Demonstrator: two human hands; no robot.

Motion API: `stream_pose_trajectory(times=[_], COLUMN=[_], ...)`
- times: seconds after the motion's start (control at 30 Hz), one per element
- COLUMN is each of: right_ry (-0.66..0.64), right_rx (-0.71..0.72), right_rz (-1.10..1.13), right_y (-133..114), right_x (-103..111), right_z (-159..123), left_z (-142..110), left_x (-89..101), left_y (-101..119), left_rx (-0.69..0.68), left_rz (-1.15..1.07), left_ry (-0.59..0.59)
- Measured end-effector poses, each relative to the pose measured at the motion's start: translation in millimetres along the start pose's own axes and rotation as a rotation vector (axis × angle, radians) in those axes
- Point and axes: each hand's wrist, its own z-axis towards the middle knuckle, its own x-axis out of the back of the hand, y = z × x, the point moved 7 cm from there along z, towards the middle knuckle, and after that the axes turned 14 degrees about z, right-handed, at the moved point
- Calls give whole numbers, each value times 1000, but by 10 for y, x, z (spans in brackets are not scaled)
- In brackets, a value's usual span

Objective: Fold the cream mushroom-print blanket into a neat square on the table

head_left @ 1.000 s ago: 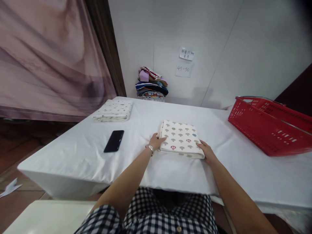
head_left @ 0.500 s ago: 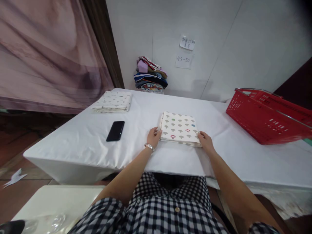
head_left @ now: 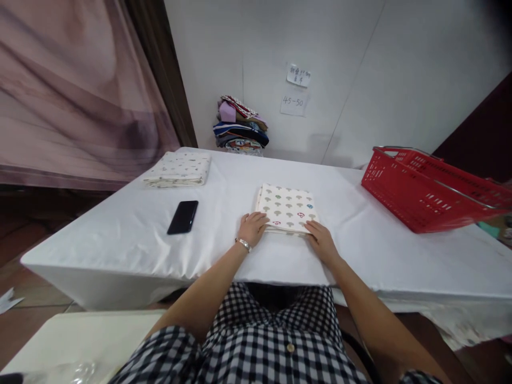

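Note:
A folded cream cloth printed with mushrooms, mostly grey with a few coloured ones, lies flat on the white-covered table before me. My left hand is closed on its near left corner, fingers over the top. At the near right corner, my right hand has its fingertips on the upper layer and its thumb by the front edge, pinching the fabric. The undersides of both grips are hidden.
Left of the hands lies a black phone. Another folded printed cloth rests at the far left corner. A red basket stands on the right. Behind the table rises a stack of folded fabrics against the wall.
Both hands have shifted from the cloth's left and right sides to its near corners. The cloth stays folded on the table. The camera view has tilted and shifted slightly.

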Motion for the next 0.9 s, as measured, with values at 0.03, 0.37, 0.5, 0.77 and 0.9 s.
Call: stream_pose_trajectory(times=[0.03, 0.37, 0.5, 0.77, 0.9], right_ry=[8, -63, -193, -265, -216], right_rx=[10, -111, -123, -216, -191], right_rz=[-3, -30, -83, 27, 105], right_y=[0, -339, -390, -180, -328], right_x=[-8, -47, -321, -460, -434], right_z=[-12, 277, 412, 382, 702], left_z=[-11, -70, 115, 122, 123], left_x=[-5, 159, 303, -142, -167], left_y=[-9, 106, 225, 13, 6], left_rx=[4, 80, 83, 73, 64], left_rz=[-5, -49, 8, 4, -25], left_ry=[-8, -4, 83, -57, -25])
